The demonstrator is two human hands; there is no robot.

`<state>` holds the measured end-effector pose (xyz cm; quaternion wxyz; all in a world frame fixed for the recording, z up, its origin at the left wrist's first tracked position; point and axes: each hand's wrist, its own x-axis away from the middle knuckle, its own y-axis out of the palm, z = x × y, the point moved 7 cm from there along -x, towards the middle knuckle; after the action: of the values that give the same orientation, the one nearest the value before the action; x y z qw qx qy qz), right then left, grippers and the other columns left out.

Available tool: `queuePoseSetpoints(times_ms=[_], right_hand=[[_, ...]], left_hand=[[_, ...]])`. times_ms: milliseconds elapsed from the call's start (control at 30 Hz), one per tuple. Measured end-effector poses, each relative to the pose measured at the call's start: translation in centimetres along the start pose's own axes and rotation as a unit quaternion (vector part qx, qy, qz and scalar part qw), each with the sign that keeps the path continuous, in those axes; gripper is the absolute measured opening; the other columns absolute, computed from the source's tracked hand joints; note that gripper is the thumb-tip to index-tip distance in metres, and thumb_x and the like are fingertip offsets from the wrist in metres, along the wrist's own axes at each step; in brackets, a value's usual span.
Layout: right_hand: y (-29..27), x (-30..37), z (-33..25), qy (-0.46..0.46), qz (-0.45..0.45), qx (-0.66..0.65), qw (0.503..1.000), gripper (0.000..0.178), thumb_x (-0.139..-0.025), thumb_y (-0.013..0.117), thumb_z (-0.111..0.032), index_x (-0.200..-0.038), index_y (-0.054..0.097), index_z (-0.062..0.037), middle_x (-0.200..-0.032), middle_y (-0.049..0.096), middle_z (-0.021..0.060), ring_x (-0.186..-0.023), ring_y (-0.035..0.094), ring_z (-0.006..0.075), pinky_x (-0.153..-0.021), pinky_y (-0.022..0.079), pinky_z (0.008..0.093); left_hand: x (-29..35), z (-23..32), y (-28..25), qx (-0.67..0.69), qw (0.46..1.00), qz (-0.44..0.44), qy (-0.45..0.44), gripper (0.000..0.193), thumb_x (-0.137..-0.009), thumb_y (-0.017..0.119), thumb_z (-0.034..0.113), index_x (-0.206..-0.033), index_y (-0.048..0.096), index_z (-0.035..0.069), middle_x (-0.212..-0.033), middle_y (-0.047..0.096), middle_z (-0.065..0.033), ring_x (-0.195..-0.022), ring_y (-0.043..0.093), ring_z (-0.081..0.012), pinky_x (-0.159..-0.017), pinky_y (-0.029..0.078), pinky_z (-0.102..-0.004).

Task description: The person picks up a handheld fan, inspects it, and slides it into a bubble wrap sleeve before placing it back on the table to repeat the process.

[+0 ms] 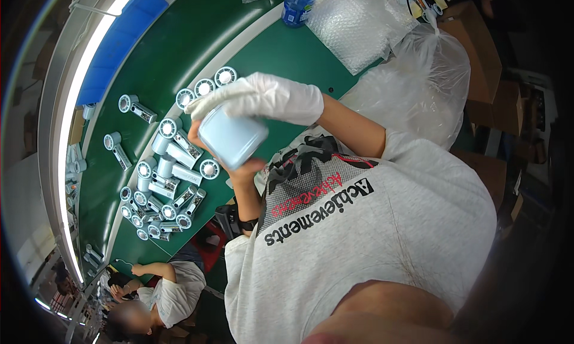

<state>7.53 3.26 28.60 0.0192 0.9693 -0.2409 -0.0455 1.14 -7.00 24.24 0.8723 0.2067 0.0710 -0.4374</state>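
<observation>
Pale-blue rounded plastic case [233, 139], seemingly light, stiff and slippery, best taken by opposite sides, is clasped by the bare left hand [242, 172] right of the handheld fans [169, 128], its far edge covered by the gloved right hand [269, 97], whose grip cannot be told.

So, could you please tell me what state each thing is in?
Pale blue item: held, tilted, slightly blurred
Left hand: bare, gripping it
Right hand: white-gloved, over its upper edge
Handheld fans: loose, several with exposed insides
Bottle: capped
Bubble wrap: lying flat
Clear plastic bag: bulging
Tube light: lit
</observation>
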Motion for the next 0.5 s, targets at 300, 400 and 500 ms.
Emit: queuePoseSetpoints(times_ms=[300,400,500], right_hand=[[0.8,0.0,0.7,0.006,-0.049,0.01,0.999,0.033,-0.068,0.067,-0.015,-0.1,0.057,-0.0087,-0.099,0.056,0.0071,-0.093,0.054,0.0185,-0.08,0.044,0.0296],[0.2,-0.7,0.9,-0.004,-0.004,-0.037,0.999,0.028,-0.069,0.067,-0.016,-0.095,0.059,-0.0083,-0.098,0.056,0.0063,-0.097,0.051,0.0225,-0.083,0.043,0.0345],[0.4,-0.6,-0.3,-0.219,-0.027,0.116,0.969,0.017,-0.072,0.063,-0.012,-0.089,0.063,-0.0092,-0.108,0.054,0.0086,-0.114,0.04,0.0245,-0.092,0.036,0.0352]], left_hand=[[0.3,-3.5,1.4,0.278,0.903,0.087,-0.316,0.072,-0.08,0.03,0.063,-0.115,0.042,0.001,-0.106,0.051,-0.0154,-0.098,0.05,-0.0299,-0.084,0.042,-0.0427],[-0.5,-3.2,2.4,0.241,0.856,0.153,-0.43,0.061,-0.086,0.028,0.053,-0.116,0.043,0.002,-0.106,0.052,-0.0145,-0.095,0.052,-0.0268,-0.081,0.045,-0.0381],[-1.9,-4.0,1.3,0.265,0.861,0.168,-0.4,0.058,-0.086,0.029,0.051,-0.114,0.044,0.002,-0.106,0.053,-0.0142,-0.094,0.053,-0.0264,-0.08,0.045,-0.0361]])
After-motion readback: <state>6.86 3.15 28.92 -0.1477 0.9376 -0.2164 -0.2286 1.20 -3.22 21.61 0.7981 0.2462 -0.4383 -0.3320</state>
